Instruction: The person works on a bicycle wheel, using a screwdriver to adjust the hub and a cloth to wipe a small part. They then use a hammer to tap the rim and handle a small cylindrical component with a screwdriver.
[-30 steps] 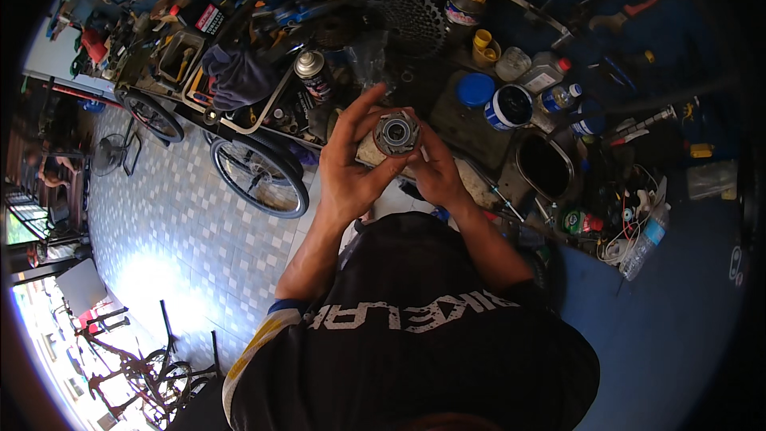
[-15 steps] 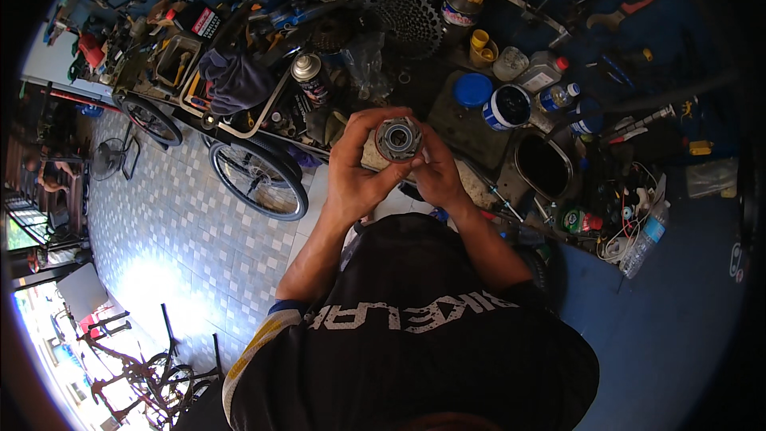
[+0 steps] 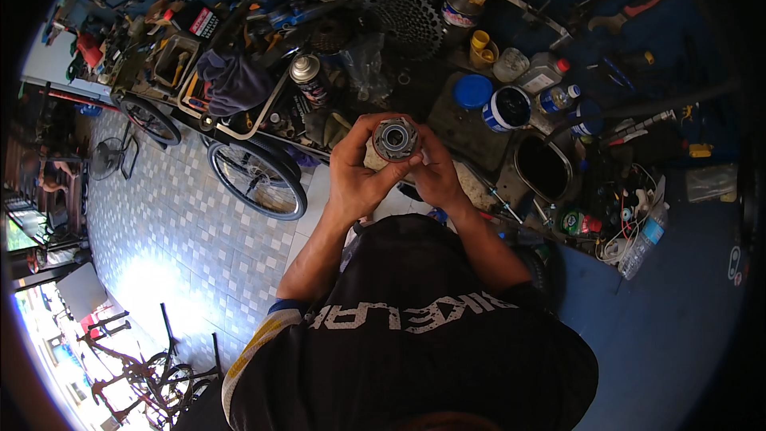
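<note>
Both hands grip a round metal bicycle hub part (image 3: 394,138), its end turned up to show concentric rings around a central bore. My left hand (image 3: 357,175) wraps its left side, thumb along the lower edge. My right hand (image 3: 437,175) holds the right side, thumb tucked close to the other. Beyond them lie a spray can (image 3: 309,80), a clear plastic bag (image 3: 365,70), a large black cassette (image 3: 405,22), a blue lid (image 3: 473,92) and an open blue-labelled tub (image 3: 507,108) of dark paste.
The cluttered workbench (image 3: 491,144) carries bottles, a dark oval pan (image 3: 542,166), cables and tools, with more tools on the blue wall (image 3: 626,8) behind. A bicycle wheel (image 3: 255,178) stands below at the left. Bike frames (image 3: 144,371) and a fan (image 3: 108,157) are farther left.
My left fingers, earlier raised above the hub part, now lie lower around it. Since half a second ago, both hands and the part have shifted only slightly.
</note>
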The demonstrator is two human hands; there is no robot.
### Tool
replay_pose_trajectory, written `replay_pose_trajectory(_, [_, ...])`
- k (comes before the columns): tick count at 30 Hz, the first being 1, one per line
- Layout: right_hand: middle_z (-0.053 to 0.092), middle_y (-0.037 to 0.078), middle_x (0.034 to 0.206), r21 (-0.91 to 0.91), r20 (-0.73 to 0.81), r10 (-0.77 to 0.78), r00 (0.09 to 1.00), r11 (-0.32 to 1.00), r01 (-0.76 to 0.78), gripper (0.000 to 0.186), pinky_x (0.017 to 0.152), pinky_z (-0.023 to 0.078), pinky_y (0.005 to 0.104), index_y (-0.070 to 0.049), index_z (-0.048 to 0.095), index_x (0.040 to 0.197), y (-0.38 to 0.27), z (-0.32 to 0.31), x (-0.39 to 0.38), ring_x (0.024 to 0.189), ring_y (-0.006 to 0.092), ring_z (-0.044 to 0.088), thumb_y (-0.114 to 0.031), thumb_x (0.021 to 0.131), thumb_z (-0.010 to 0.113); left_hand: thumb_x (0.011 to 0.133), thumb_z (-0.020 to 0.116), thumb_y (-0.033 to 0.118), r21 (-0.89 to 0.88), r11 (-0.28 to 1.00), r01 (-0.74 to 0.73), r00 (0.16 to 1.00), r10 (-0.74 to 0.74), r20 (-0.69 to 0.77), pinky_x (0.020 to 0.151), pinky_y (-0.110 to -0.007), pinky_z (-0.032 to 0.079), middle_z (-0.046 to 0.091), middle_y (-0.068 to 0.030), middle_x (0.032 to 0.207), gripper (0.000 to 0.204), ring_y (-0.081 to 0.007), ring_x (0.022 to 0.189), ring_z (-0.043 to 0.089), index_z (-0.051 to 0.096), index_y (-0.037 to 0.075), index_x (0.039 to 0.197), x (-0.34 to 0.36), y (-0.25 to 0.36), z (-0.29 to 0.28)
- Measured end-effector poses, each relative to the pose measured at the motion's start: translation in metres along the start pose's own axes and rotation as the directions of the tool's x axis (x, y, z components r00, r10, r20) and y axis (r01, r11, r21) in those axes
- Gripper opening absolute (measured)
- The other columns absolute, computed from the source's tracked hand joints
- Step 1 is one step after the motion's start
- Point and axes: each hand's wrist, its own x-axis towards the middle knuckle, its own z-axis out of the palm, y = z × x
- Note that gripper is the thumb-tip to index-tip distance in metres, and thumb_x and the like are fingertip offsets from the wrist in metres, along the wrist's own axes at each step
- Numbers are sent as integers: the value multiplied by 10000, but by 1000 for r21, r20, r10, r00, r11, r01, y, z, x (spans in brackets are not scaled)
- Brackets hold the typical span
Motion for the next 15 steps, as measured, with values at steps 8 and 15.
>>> replay_pose_trajectory(8, [611, 84, 1307, -23, 0, 1, 1000, 1000, -1, 442, 1086, 433, 349, -21, 510, 1429, 1, -5, -3, 1258, 162, 561, -209, 1063, 671, 789, 915, 95, -71, 995, 74, 995, -78, -64, 971, -335, 545, 742, -88, 1187, 509, -197, 1104, 717, 697, 35, 1245, 0, 2, 8])
replay_pose_trajectory(15, [659, 68, 1237, -132, -14, 57, 998, 990, -58, 371, 1033, 468, 329, -22, 568, 1383, 2, -8, -8, 1176, 138, 604, -211, 1074, 650, 822, 864, -8, -183, 979, 89, 993, -101, -55, 1019, -330, 527, 732, -83, 1204, 484, -168, 1143, 683, 676, 1, 1268, -2, -4, 7])
